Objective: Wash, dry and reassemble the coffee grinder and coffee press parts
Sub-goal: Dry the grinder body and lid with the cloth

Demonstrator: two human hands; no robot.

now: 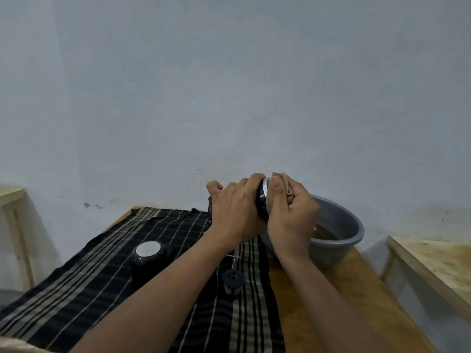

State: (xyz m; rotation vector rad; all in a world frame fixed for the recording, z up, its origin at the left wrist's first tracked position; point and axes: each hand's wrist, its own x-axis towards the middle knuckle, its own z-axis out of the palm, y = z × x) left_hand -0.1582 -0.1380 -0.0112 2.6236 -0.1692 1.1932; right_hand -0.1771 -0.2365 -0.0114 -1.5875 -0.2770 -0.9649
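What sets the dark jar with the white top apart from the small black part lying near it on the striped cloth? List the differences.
1. The dark jar is clearly larger than the small black part.
2. The jar shows a white circular top; the small part is black all over, with an open, ribbed-looking centre.
3. The jar sits further left; the small part lies nearer the wooden table edge of the cloth.

Both rest untouched on the striped cloth, and both are dark and round.

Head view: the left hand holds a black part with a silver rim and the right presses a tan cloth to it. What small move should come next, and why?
Probably turn the black part a little in the left hand so the tan cloth in the right hand reaches a fresh stretch of rim. The cloth covers only one side, held above the grey basin.
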